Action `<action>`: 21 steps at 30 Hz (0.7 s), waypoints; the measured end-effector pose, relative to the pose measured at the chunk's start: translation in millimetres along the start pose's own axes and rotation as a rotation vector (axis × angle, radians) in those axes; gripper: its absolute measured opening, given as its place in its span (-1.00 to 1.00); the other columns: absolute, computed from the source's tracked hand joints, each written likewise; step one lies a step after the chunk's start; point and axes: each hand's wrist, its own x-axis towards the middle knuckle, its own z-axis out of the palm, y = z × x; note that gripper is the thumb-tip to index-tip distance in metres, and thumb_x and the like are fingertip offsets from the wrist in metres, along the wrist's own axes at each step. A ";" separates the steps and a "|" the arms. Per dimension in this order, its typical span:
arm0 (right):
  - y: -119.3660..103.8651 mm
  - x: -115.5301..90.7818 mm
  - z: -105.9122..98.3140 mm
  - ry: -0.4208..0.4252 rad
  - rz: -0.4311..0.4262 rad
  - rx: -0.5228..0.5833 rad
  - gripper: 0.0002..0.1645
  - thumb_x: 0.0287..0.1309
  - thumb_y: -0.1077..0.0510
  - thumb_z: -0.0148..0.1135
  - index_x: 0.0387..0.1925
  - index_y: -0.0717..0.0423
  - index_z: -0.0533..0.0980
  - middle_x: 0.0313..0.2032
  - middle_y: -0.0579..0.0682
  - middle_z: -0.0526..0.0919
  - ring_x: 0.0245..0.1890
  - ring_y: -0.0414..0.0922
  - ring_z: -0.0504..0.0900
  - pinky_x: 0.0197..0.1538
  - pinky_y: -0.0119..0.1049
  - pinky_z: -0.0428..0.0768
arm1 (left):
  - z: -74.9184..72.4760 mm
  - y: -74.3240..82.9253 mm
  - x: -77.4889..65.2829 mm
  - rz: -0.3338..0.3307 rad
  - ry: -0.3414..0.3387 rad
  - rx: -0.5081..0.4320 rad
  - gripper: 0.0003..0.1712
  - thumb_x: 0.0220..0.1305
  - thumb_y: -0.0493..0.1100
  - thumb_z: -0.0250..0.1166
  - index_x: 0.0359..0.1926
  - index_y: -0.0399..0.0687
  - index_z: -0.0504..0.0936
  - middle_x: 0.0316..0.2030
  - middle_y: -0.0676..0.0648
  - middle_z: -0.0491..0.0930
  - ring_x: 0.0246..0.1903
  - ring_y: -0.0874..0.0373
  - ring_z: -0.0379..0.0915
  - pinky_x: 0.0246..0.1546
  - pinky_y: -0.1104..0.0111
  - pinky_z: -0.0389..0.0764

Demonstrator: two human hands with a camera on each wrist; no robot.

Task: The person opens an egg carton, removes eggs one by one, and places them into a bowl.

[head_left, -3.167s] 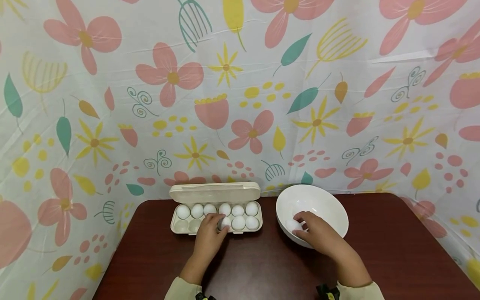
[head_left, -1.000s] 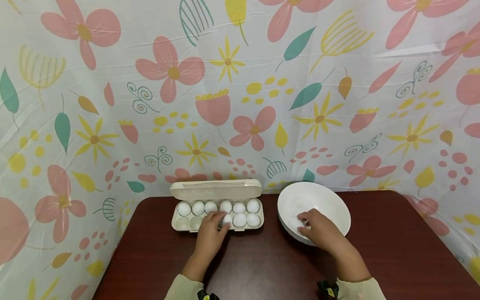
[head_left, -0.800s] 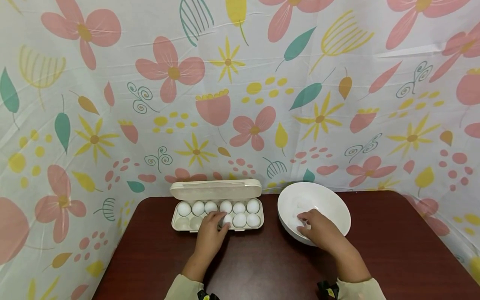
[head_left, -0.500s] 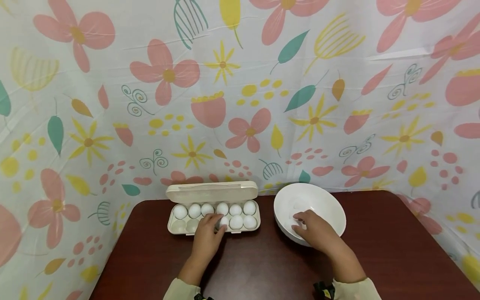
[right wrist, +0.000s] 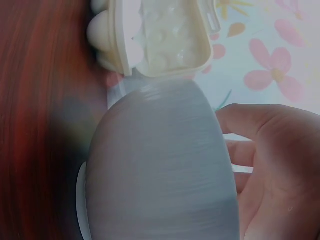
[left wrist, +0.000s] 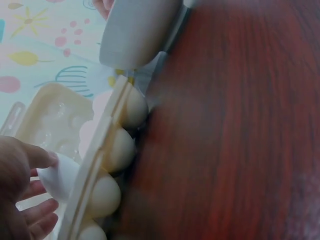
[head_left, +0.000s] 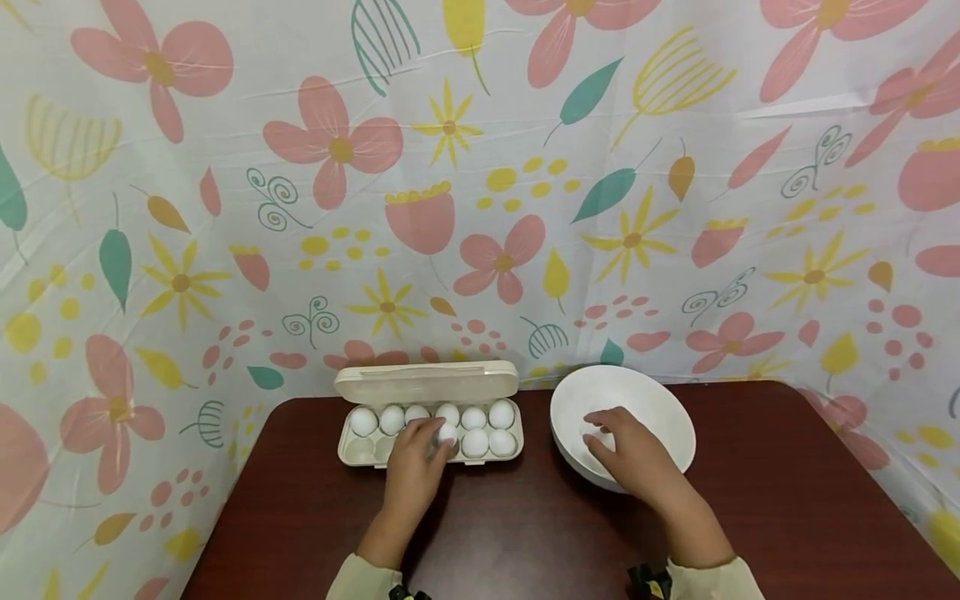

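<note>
My left hand (head_left: 411, 468) is at the front row of a cream egg carton (head_left: 427, 385), pinching a white egg (left wrist: 59, 176). In the left wrist view the thumb lies on the egg's top and the fingers are round its far side. Several white eggs (head_left: 474, 442) sit in the other cells, and bare cells (head_left: 360, 452) show at the front left. My right hand (head_left: 637, 462) reaches over the near rim of a white bowl (head_left: 663, 417), its thumb and fingers spread apart. White shapes inside the bowl, between those fingers, are washed out by the light.
Both containers stand on a dark red-brown table (head_left: 510, 533), near its back edge. A floral cloth (head_left: 495, 167) hangs right behind them. The carton's lid stands raised at the back. The bowl is to the right of the carton, with a narrow gap between.
My right hand went deeper into the bowl with an egg, let it go, then spread its fingers and rose slightly. The left hand's egg has come up a little at its cell.
</note>
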 end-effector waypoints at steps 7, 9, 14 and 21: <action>-10.8 -0.2 0.7 0.078 -0.086 0.096 -0.65 0.34 0.14 0.27 0.12 0.10 0.59 0.04 0.03 0.63 0.05 0.02 0.65 0.08 0.02 0.65 | -8.9 11.1 3.6 -0.037 0.020 -0.088 -0.60 0.14 -0.15 0.53 0.03 -0.04 0.73 -0.05 -0.05 0.67 -0.01 0.00 0.62 0.04 0.10 0.62; -13.9 -0.9 0.8 0.093 -0.111 0.117 -0.66 0.34 0.15 0.27 0.12 0.09 0.59 0.03 0.01 0.63 0.04 0.01 0.65 0.08 0.01 0.66 | -11.5 15.8 4.6 -0.043 0.023 -0.105 -0.61 0.15 -0.14 0.52 0.04 -0.01 0.73 -0.04 -0.03 0.67 0.00 0.03 0.63 0.04 0.12 0.63; -21.2 -3.1 0.4 0.127 -0.157 0.155 -0.67 0.33 0.18 0.29 0.10 0.08 0.58 0.00 -0.01 0.64 0.02 -0.01 0.66 0.04 0.02 0.67 | -17.1 27.8 5.3 -0.052 0.016 -0.139 -0.62 0.20 -0.12 0.50 0.06 0.02 0.72 -0.02 0.01 0.65 0.02 0.09 0.63 0.03 0.15 0.66; -30.2 -4.9 1.6 0.161 -0.263 0.198 -0.63 0.28 0.23 0.33 0.11 0.10 0.57 -0.02 -0.02 0.66 -0.04 -0.06 0.69 0.01 -0.06 0.69 | -22.7 42.5 4.4 -0.037 0.008 -0.191 -0.62 0.22 -0.14 0.48 0.06 0.00 0.70 -0.02 0.00 0.63 -0.03 0.08 0.62 -0.07 0.20 0.68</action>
